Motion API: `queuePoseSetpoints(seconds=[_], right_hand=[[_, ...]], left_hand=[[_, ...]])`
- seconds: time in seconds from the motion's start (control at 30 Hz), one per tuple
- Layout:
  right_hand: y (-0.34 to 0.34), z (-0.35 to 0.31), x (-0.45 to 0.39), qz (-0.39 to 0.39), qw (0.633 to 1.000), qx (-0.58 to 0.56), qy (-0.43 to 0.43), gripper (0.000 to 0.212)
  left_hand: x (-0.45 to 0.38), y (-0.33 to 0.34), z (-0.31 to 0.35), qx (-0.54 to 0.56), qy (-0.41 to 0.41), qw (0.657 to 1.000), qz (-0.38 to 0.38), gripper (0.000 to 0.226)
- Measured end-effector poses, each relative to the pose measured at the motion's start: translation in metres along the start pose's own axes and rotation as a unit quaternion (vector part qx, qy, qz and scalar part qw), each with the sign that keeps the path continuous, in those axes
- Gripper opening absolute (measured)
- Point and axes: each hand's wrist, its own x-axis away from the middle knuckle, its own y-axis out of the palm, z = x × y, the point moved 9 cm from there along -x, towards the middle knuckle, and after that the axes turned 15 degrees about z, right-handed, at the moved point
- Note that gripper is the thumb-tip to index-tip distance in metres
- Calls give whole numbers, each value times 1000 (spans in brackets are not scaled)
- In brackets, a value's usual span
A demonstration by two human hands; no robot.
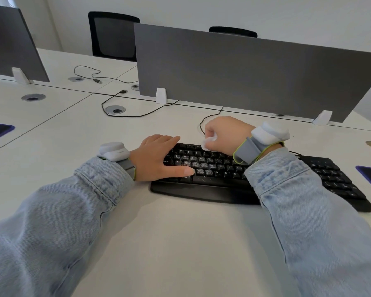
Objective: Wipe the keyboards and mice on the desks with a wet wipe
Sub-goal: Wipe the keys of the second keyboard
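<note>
One keyboard | one wipe clenched in right hand fingers | left hand fingers flat on keys

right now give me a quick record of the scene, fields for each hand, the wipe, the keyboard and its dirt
left hand: flat on the keyboard's left end, fingers straight
right hand: curled round the wet wipe
wet wipe: bunched, at the top key rows
keyboard: black, on the white desk
dirt: pale specks on the middle keys
</note>
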Motion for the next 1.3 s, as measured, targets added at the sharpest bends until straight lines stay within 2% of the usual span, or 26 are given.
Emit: queuePoseSetpoints(seconds=[0.13, 0.3, 0.4, 0.5, 0.73, 0.9, 1.0, 1.1, 1.2, 1.3], right_hand=[[3, -16, 2, 23, 998, -51, -18, 16], [4, 5, 13, 31, 999, -16, 14, 19], [-6, 15, 20, 97, 994, -15, 44, 18], [-10, 7, 24, 146, 986, -64, 47, 14], [5, 15, 26, 94, 994, -21, 60, 16], [-7, 22, 28, 145, 986, -48, 66, 14], [3, 7, 29, 112, 992, -53, 36, 13], [2, 18, 30, 89, 994, -14, 56, 13], [-7, 27, 31, 109, 991, 6, 79, 15], [-8, 13, 30, 127, 989, -31, 70, 14]], left_hand=[[-1, 0, 0, 3, 9, 1000, 8, 153], [-2, 1, 6, -7, 26, 999, 17, 146], [-5, 4, 9, -34, 51, 997, 48, 143], [-4, 6, 13, -52, 55, 995, 65, 142], [0, 1, 13, -40, 21, 996, 75, 148], [0, 3, 13, -41, 22, 997, 57, 147], [0, 3, 14, -37, 26, 997, 56, 147], [1, 2, 15, -30, 26, 998, 54, 148], [3, 2, 17, -28, 26, 998, 54, 150], [3, 3, 16, -28, 26, 998, 53, 150]])
